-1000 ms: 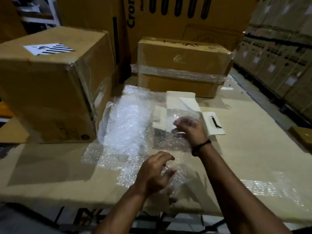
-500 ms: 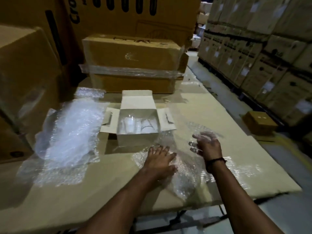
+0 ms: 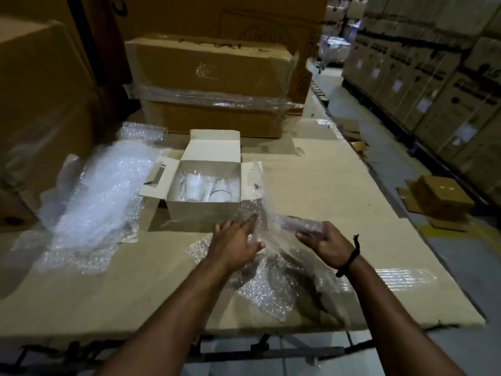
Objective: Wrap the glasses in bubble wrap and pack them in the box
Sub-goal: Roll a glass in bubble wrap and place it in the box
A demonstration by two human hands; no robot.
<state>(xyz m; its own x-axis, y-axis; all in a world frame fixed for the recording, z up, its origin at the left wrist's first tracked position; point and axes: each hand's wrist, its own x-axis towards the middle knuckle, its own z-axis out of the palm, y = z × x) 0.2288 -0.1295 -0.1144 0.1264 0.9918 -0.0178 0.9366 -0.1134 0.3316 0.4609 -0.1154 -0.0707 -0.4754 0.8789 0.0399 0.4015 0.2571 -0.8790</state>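
A clear drinking glass (image 3: 302, 228), swathed in the crinkled transparent bubble wrap sheet (image 3: 267, 280), now lies in my right hand (image 3: 326, 244), gripped at lower centre; a moment ago that hand was empty. My left hand (image 3: 234, 244) presses flat, fingers spread. Wrapping has begun. Above, the open white cardboard box (image 3: 203, 211) holds more clear glasses (image 3: 208, 185) on the cardboard-covered surface (image 3: 113, 280).
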